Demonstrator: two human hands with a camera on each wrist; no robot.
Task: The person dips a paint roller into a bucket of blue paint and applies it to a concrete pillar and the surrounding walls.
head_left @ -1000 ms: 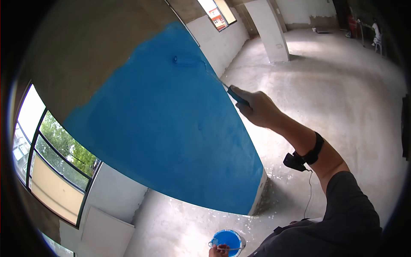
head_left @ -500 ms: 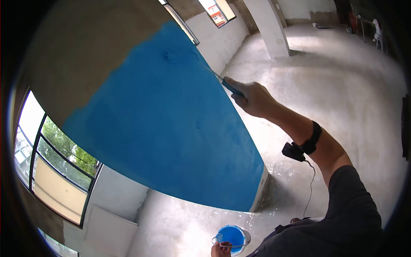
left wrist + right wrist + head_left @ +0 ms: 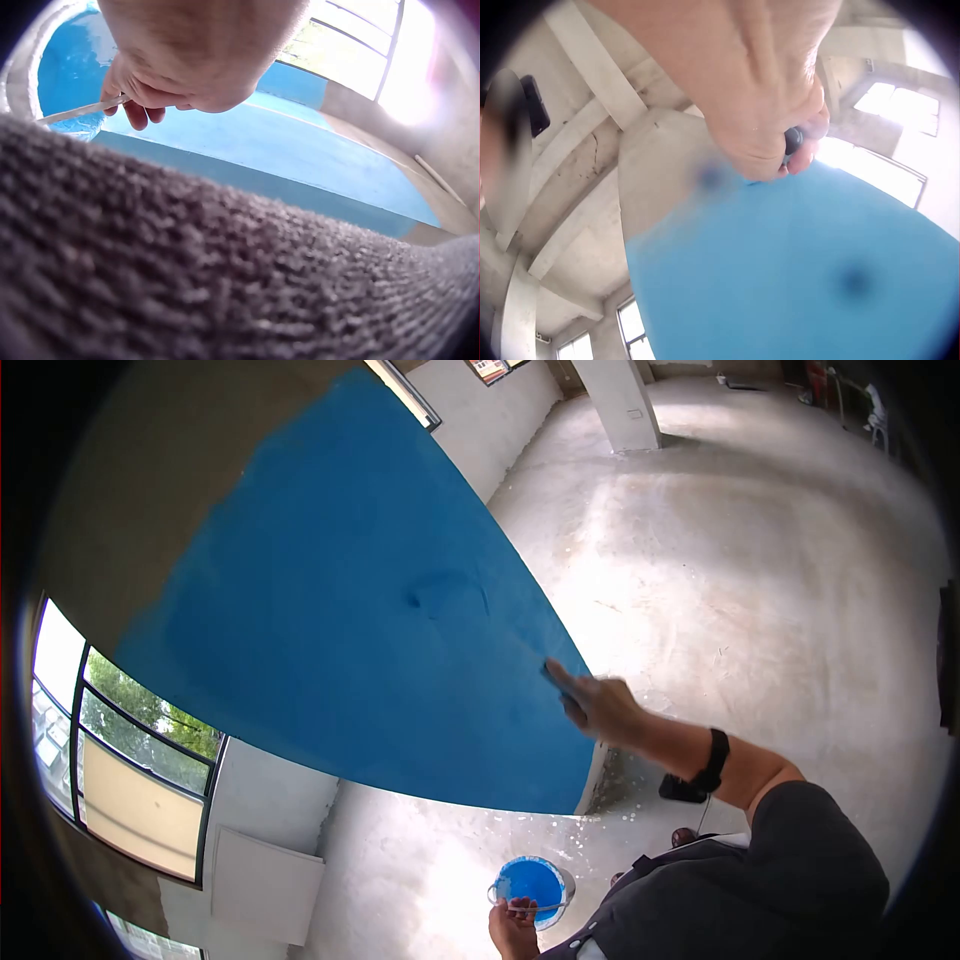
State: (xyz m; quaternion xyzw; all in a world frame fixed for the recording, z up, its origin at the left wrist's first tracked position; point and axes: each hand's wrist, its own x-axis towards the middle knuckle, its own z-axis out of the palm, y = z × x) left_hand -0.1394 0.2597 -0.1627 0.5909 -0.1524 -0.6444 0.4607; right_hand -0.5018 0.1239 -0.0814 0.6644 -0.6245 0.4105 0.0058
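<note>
Roller (image 3: 446, 590), cylindrical, extends from right grip (image 3: 603, 709) over smooth blue wall (image 3: 330, 660)

Ones, a Two and a Four

One left hand (image 3: 514, 930) and one right hand (image 3: 605, 710) make two hands. There is one paint roller (image 3: 450, 588), one bucket (image 3: 530, 858) with one handle (image 3: 545, 908), and one blue-coated wall (image 3: 330, 660). The head view shows one free-standing pillar (image 3: 616, 410), one pale flat panel (image 3: 266, 885), one wrist camera (image 3: 683, 789) and one dark strap (image 3: 714, 756). Windows (image 3: 142, 790) there come to four, counting those cut by the frame's edge. Objects (image 3: 876, 420) in the far corner are too small to count.
</note>
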